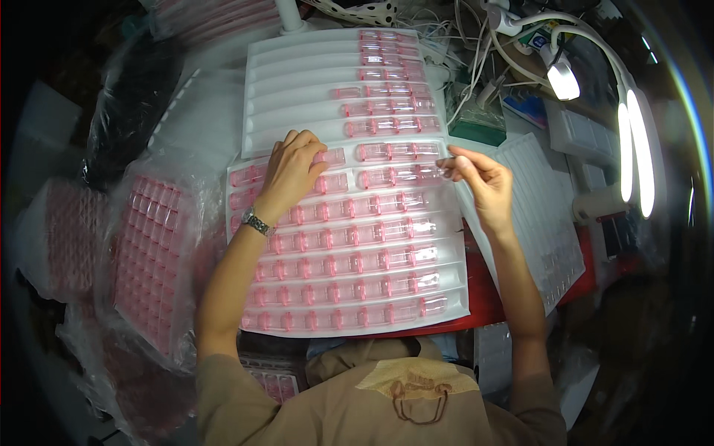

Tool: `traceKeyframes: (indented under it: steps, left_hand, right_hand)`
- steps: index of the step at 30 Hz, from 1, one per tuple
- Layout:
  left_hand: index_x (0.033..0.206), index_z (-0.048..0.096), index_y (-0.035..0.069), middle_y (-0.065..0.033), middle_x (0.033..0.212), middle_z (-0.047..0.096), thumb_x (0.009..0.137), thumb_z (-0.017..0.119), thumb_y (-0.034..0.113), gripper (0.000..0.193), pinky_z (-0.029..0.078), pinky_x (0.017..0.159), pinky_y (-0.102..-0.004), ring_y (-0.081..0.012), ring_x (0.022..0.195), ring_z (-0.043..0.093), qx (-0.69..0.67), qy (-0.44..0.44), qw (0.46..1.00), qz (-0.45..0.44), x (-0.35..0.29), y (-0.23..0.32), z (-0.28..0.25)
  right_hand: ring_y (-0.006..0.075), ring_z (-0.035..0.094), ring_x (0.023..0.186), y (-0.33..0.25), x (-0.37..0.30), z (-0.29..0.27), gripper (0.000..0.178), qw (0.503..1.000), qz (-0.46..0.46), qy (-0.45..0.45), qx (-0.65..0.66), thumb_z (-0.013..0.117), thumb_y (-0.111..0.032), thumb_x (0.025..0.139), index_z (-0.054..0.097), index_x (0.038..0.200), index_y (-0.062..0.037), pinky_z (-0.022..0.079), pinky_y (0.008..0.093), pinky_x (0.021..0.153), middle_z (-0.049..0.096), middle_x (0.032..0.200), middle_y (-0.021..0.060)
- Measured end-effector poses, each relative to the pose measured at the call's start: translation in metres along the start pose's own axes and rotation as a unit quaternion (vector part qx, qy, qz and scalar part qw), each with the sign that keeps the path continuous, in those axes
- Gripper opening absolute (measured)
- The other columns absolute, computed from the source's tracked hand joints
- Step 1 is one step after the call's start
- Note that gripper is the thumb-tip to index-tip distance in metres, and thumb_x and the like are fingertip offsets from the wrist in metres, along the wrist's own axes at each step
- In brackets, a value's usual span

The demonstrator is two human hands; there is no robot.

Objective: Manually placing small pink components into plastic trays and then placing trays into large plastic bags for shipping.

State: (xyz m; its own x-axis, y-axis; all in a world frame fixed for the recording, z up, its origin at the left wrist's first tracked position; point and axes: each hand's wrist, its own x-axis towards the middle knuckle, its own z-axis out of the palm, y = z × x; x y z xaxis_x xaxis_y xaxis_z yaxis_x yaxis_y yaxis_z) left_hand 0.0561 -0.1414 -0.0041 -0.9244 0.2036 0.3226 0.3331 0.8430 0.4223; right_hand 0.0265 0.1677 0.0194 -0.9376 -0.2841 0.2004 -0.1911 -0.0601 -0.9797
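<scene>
Now R hand (487, 182) pinches clear plastic pc (445, 170), L hand (294, 167) curled on pink cyls (336, 183), grip unclear.

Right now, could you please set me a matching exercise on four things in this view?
1. left hand
2. right hand
3. watch
4. green box

A. beside the right edge of the farther tray
B. over pink pieces in the nearer tray
C. around the left wrist
D. at the right edge of the nearer tray

Pairs: 1-B; 2-D; 3-C; 4-A
</scene>
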Motion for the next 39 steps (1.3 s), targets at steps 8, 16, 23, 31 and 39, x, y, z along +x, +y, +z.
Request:
traceKeyframes:
  steps: [8,16,23,31,39]
  left_hand:
    - [0.102,0.061,-0.002,-0.0056,0.101,0.057,0.080,0.065,0.007,0.024,0.042,0.080,-0.0286,-0.0171,0.092,0.054,-0.358,-0.028,0.932,-0.044,-0.017,0.046,-0.005]
    - [0.103,0.058,-0.004,-0.0055,0.102,0.054,0.086,0.061,0.008,0.021,0.041,0.082,-0.0263,-0.0134,0.095,0.051,-0.494,-0.078,0.866,-0.014,-0.026,0.070,0.019]
    - [0.103,0.057,-0.002,-0.0018,0.101,0.050,0.089,0.058,0.010,0.018,0.038,0.082,-0.0220,-0.0085,0.089,0.045,-0.602,-0.044,0.790,-0.103,-0.027,0.053,0.011]
    - [0.099,0.064,0.003,-0.0047,0.097,0.057,0.076,0.069,0.013,0.026,0.036,0.080,-0.0319,-0.0185,0.091,0.050,0.051,0.025,0.998,0.032,-0.009,0.008,0.000]
    - [0.098,0.066,0.006,-0.0014,0.095,0.056,0.072,0.071,0.017,0.028,0.034,0.081,-0.0342,-0.0178,0.091,0.049,0.052,0.036,0.998,0.032,-0.010,0.026,0.000]
  right_hand:
    - [0.0149,0.063,0.072,-0.005,0.004,0.092,0.021,0.979,-0.173,0.060,-0.089,0.067,-0.006,0.080,0.067,0.100,0.0009,0.049,0.0254,0.066,0.067,0.081,0.0128]
    - [0.0259,0.061,0.080,-0.013,-0.016,0.056,0.034,0.916,-0.308,0.004,-0.256,0.071,-0.011,0.075,0.063,0.107,0.0000,0.050,0.0324,0.068,0.065,0.088,0.0150]
    - [0.0366,0.042,0.122,-0.026,-0.045,-0.071,0.051,0.900,-0.108,-0.020,-0.423,0.063,-0.018,0.082,0.047,0.127,-0.0001,0.035,0.0385,0.101,0.042,0.133,0.0227]
    - [0.0408,0.044,0.115,0.055,-0.116,-0.278,0.042,0.744,0.176,0.093,-0.638,0.052,-0.019,0.090,0.044,0.127,-0.0016,0.038,0.0426,0.096,0.045,0.127,0.0251]
    - [0.0374,0.053,0.098,0.058,-0.106,-0.285,0.028,0.733,0.054,0.067,-0.675,0.055,-0.009,0.086,0.053,0.111,0.0009,0.042,0.0414,0.086,0.056,0.101,0.0204]
